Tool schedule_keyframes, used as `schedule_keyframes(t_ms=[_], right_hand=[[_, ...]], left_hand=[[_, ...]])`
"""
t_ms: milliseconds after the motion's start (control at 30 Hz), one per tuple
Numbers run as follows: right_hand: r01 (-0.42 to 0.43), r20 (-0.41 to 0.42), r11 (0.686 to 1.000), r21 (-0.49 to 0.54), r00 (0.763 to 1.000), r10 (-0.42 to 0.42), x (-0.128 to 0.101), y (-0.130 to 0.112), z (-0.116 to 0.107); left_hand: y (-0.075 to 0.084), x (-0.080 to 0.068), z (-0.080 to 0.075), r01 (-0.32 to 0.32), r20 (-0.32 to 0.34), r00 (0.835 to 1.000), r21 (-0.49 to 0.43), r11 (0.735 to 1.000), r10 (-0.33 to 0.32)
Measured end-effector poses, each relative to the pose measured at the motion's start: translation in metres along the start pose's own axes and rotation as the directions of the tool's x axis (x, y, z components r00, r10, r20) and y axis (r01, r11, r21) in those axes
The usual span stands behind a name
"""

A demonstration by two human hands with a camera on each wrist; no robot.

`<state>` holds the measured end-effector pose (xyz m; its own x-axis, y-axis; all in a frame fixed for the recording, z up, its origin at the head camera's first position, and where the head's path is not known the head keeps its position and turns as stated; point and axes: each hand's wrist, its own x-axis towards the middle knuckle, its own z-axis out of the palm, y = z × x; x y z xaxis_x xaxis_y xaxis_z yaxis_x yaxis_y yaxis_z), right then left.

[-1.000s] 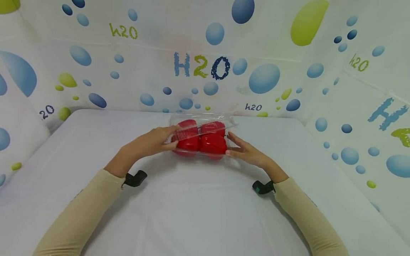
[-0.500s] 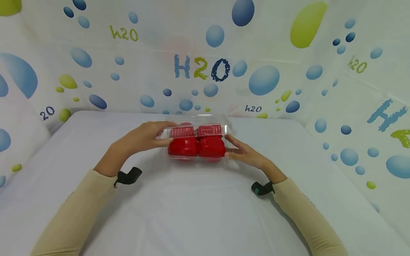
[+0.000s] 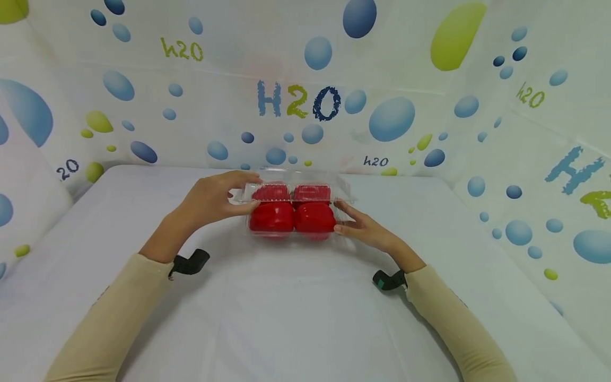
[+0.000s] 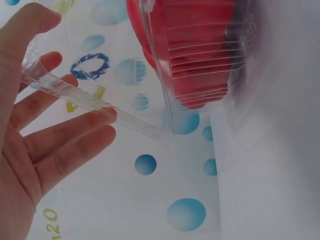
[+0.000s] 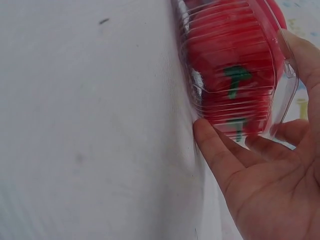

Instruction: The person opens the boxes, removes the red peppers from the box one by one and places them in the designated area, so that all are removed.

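A clear hinged plastic container (image 3: 292, 233) stands on the far part of the table with several shiny red bell peppers (image 3: 315, 217) inside. Its lid (image 3: 305, 178) is tilted up, the ribbed front edge above the front peppers. My left hand (image 3: 217, 196) is at the lid's left end, which passes between thumb and fingers. In the left wrist view, the extended fingertips (image 4: 107, 116) lie along the lid's edge and the thumb stands apart. My right hand (image 3: 367, 228) holds the container's right side, fingers spread between rim and base. Green stems (image 5: 236, 80) show through that wall.
White cloth covers the table (image 3: 286, 318). Just behind the container rises a white backdrop (image 3: 229, 63) printed with blue and green drops. A dark wrist device (image 3: 191, 262) sits below the left wrist, another dark device (image 3: 389, 280) below the right.
The lid, slanted a second ago, now sits level across the peppers. My left hand has moved left and up with its end, and its fingers have loosened. The right hand stays almost still.
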<state>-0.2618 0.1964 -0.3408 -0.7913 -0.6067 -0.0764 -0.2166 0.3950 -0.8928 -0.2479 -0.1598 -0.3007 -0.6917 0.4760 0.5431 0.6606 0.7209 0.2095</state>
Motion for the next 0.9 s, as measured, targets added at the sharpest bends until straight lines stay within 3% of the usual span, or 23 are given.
schedule_keyframes(t_ms=[167,333,567,700,900], right_hand=[[0.003,-0.008,1.000,-0.007,1.000,-0.003,0.001,0.000,0.000],[0.013,-0.005,1.000,-0.022,1.000,-0.014,0.002,0.002,0.000],[0.009,-0.003,1.000,-0.012,1.000,-0.009,0.003,0.004,0.000],[0.013,-0.004,1.000,-0.014,1.000,-0.014,0.003,0.006,0.000],[0.012,-0.005,1.000,-0.028,1.000,-0.012,0.003,0.006,0.001]], left_hand=[[-0.003,0.000,0.001,-0.015,-0.045,0.999,0.006,1.000,0.015],[-0.005,0.000,0.002,0.016,-0.049,0.999,0.012,1.000,-0.015],[-0.004,0.002,0.003,0.172,0.066,0.984,-0.104,0.980,-0.165],[-0.006,0.003,0.005,0.239,0.130,0.968,-0.207,0.949,-0.216],[-0.012,0.002,0.009,0.330,0.204,0.937,-0.245,0.911,-0.285]])
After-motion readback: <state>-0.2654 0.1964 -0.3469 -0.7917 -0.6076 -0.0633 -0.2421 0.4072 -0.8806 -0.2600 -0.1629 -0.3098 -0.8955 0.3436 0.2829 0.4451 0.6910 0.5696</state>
